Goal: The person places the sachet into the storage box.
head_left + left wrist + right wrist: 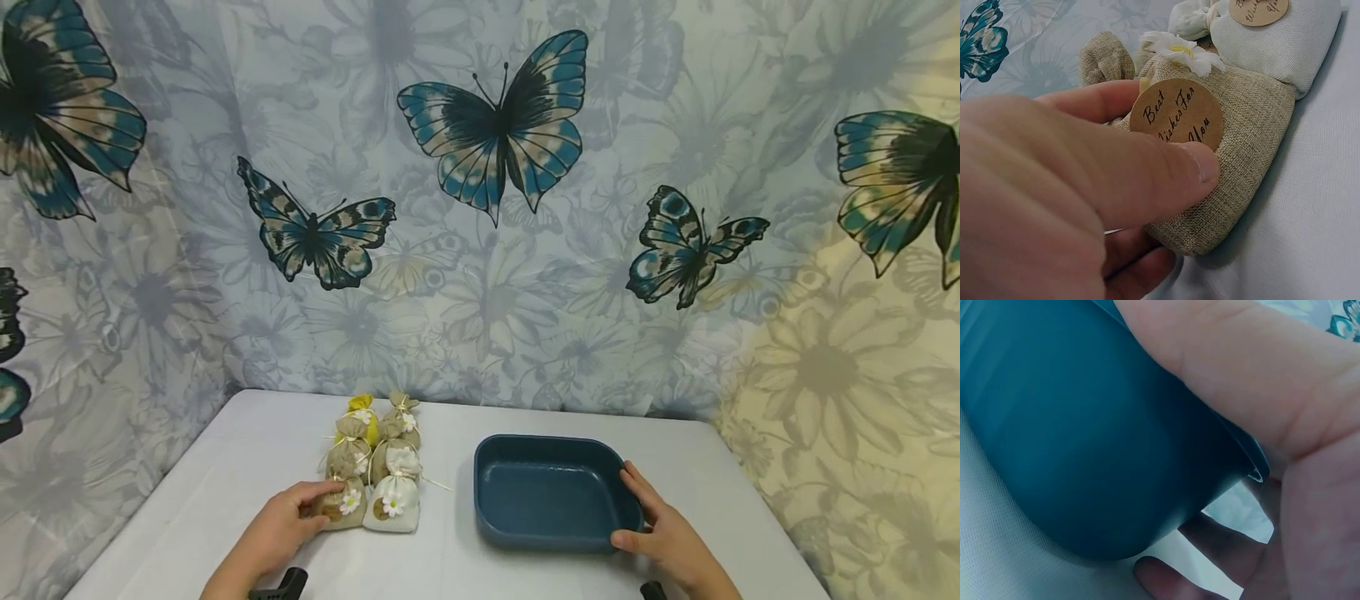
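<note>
My left hand [281, 521] pinches the near tan pouch [347, 518], thumb in front and fingers behind, while my right hand [669, 533] grips the end of the blue dish [555, 500], thumb and fingers spread fairly wide around it. The pouch appears to rest on the white table [442, 550], at the left fingertips, and the dish stands just inward of the right hand. I take the step in hand to be securing this pouch and steadying the dish; as I judge it, the next move calls for a firm but gentle pinch, since the cloth looks soft, and care not to drag the white pouch [407, 510] beside it. Three other tan pouches [347, 458] and a yellow pouch [372, 430] sit beyond the left hand.

My head view gives me this layout and the inside of the dish, but no readable writing. The left wrist view shows a round label [1172, 112] under my thumb, "Best" legible and another word partly covered. The right wrist view shows the dish's outer wall and fingers below the rim; whether every fingertip presses it, I cannot tell
</note>
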### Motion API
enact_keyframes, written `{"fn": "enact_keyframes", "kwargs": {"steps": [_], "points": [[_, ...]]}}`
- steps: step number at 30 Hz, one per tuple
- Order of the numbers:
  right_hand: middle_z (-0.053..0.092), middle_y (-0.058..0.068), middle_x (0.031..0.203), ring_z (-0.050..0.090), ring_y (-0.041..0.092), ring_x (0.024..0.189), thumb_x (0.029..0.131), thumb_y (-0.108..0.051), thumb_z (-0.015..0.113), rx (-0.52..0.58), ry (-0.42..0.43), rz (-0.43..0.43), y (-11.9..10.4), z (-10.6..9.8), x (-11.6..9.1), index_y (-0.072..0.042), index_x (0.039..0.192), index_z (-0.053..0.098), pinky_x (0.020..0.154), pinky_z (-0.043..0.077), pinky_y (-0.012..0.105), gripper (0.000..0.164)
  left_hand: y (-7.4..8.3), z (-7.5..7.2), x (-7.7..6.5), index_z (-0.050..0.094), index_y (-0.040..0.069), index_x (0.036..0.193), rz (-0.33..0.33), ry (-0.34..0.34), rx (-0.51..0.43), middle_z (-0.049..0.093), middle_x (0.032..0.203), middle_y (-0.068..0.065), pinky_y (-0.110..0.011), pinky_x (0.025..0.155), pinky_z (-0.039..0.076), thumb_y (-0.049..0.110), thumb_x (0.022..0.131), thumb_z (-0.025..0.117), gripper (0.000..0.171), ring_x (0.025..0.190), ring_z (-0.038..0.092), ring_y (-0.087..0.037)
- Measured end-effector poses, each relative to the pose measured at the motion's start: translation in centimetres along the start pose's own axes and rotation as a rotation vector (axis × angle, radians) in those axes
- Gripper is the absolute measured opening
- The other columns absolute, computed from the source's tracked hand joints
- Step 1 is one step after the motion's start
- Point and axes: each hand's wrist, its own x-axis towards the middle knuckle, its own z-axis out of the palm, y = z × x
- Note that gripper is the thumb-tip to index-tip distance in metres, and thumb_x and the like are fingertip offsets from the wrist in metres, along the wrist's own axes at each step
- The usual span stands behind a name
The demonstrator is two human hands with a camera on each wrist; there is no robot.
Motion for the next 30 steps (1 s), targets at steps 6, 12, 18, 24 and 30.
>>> {"fn": "enact_keyframes", "kwargs": {"steps": [6, 12, 18, 24, 30], "points": [[0.007, 0.008, 0.165, 0.018, 0.039, 0.143, 0.09, -0.016, 0.076, 0.008, -0.001, 0.008, 0.1, -0.1, -0.1, -0.003, 0.158, 0.023, 0.098, 0.042, 0.056, 0.087, 0.1, 0.0, 0.0, 0.069, 0.02, 0.122, 0.043, -0.005, 0.0, 0.058, 0.123, -0.008, -0.042, 0.082, 0.05, 0.005, 0.081, 0.081, 0.045, 0.104, 0.056, -0.025], [0.005, 0.008, 0.165, 0.017, 0.045, 0.143, 0.091, -0.015, 0.075, 0.015, -0.004, -0.005, -0.2, -0.1, 0.1, -0.003, 0.158, 0.022, 0.097, 0.041, 0.059, 0.086, 0.2, -0.1, 0.3, 0.068, 0.02, 0.121, 0.065, 0.001, -0.014, 0.055, 0.114, -0.006, -0.041, 0.084, 0.052, 0.005, 0.083, 0.08, 0.043, 0.106, 0.056, -0.022], [0.004, 0.009, 0.165, 0.015, 0.046, 0.143, 0.092, -0.013, 0.074, 0.041, -0.017, 0.005, -0.3, -0.1, 0.0, -0.004, 0.158, 0.022, 0.097, 0.04, 0.058, 0.085, 0.0, -0.3, 0.2, 0.069, 0.022, 0.121, 0.02, -0.001, -0.028, 0.054, 0.115, -0.007, -0.044, 0.084, 0.053, 0.007, 0.083, 0.081, 0.043, 0.109, 0.057, -0.027], [0.005, 0.009, 0.165, 0.018, 0.044, 0.142, 0.091, -0.013, 0.075, 0.024, 0.0, -0.011, -0.2, -0.1, 0.1, -0.003, 0.158, 0.023, 0.095, 0.043, 0.051, 0.086, 0.2, -0.8, 0.1, 0.067, 0.021, 0.123, 0.021, -0.008, -0.06, 0.054, 0.119, -0.009, -0.043, 0.08, 0.053, 0.011, 0.084, 0.081, 0.043, 0.108, 0.058, -0.028], [0.005, 0.007, 0.165, 0.017, 0.043, 0.143, 0.091, -0.014, 0.075, 0.037, -0.006, 0.004, -0.1, 0.0, 0.0, -0.005, 0.158, 0.023, 0.097, 0.042, 0.055, 0.086, 0.2, -1.1, -0.1, 0.066, 0.02, 0.124, 0.008, -0.005, -0.101, 0.052, 0.125, -0.01, -0.04, 0.078, 0.05, 0.013, 0.084, 0.08, 0.043, 0.107, 0.055, -0.028]]}}
